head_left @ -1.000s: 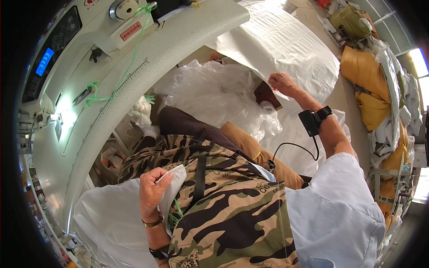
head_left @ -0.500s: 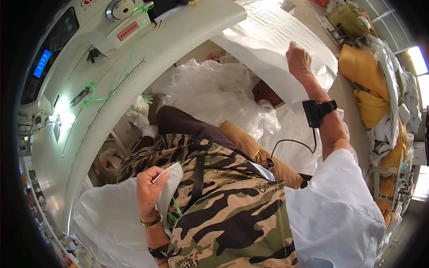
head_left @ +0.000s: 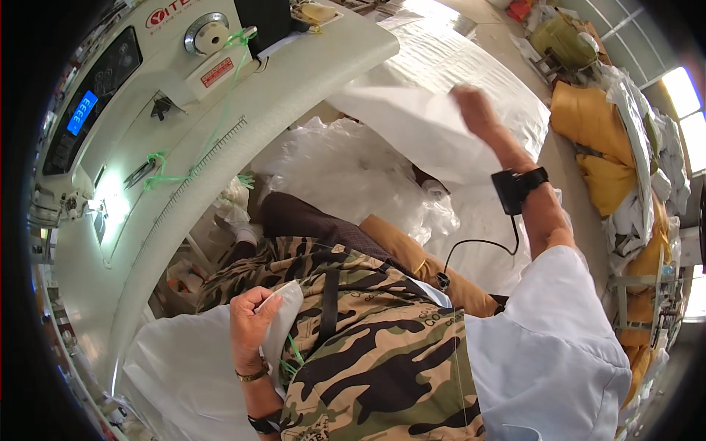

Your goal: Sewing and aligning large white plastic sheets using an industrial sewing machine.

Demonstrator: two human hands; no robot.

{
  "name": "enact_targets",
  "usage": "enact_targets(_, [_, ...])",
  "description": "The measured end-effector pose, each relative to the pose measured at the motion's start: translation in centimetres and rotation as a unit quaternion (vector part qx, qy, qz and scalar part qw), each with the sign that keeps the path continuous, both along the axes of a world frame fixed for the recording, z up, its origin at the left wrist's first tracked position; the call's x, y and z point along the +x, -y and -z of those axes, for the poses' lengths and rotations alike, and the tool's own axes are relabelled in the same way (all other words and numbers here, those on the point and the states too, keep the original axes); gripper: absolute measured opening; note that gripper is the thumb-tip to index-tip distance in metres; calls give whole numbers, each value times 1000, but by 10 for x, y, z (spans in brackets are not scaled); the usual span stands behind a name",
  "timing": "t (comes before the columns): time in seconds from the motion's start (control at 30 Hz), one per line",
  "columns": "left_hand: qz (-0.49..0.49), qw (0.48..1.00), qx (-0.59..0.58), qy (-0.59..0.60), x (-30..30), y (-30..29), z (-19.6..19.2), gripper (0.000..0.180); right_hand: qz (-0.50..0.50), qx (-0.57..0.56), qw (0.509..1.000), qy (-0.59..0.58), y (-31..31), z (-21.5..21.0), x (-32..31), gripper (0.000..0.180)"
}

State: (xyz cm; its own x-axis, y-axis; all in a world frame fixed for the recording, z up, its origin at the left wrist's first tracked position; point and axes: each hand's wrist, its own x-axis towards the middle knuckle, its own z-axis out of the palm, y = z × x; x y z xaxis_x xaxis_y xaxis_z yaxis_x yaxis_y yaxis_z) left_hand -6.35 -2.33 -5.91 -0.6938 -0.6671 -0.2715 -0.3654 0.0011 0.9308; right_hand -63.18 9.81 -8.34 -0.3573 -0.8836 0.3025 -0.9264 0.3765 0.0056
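Note:
My left hand [head_left: 248,327] is closed on a folded edge of a white sheet [head_left: 173,360], pinched between thumb and fingers beside my camouflage apron [head_left: 390,353]. The sheet spreads to the left of that wrist. My right arm reaches far forward, and my right hand [head_left: 476,112] is smeared by motion over a large white sheet [head_left: 441,55]. A raised flap [head_left: 404,110] of white material stretches leftward from near that hand. Whether the fingers grip it cannot be made out. A black device on a strap [head_left: 518,187] sits on my right wrist, with a cable running from it.
A sewing machine table [head_left: 294,84] with a lit needle area, a ruler scale and thread snips [head_left: 138,175] curves along my left. Crumpled clear plastic [head_left: 346,162] lies beyond my knees. Yellow cloth bundles [head_left: 592,121] are heaped on a rack at the right.
My right hand has moved slightly left and toward me, from a sharp fist to a blur. The white flap beside it has risen and shifted left. My left hand keeps its hold.

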Motion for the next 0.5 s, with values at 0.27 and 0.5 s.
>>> enact_targets(0.27, [24, 1000, -4, -10, -1, 4, 0, 24, 14, 183, 982, 33, -20, 57, 12, 20])
enact_targets(0.5, [-19, 1000, 6, -8, -2, 3, -19, 19, -71, -54, 987, -134, 14, -112, -135, 22])
